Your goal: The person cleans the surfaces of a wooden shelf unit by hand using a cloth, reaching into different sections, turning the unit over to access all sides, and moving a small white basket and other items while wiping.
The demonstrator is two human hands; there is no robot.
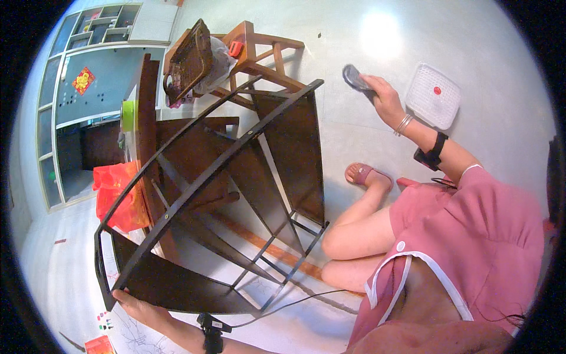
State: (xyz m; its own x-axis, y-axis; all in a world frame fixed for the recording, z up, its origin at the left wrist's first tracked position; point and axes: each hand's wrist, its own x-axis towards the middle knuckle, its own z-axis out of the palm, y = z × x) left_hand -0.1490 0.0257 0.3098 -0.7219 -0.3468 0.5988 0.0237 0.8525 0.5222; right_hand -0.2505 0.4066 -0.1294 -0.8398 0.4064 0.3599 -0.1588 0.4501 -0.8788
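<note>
My left hand [140,307], at the lower left, grips the corner of a dark brown shelf rack [208,175]. The rack stands at a slant before me, with several flat panels between long dark uprights and thin crossbars. In my right hand [383,95], raised at the upper right, is a folded grey cloth [353,78], held clear of the rack. Both wrists carry black strapped devices, and a thin cable [287,305] runs from the left one. My fingers behind the rack's corner are partly hidden.
A wooden stool [247,44] bears a wicker basket [190,57] and a clear plastic bag. A white plastic basket [433,106] sits on the floor near my right forearm. Beyond the rack hangs a red plastic bag [117,194]. My slippered foot [365,174] is close beside the rack.
</note>
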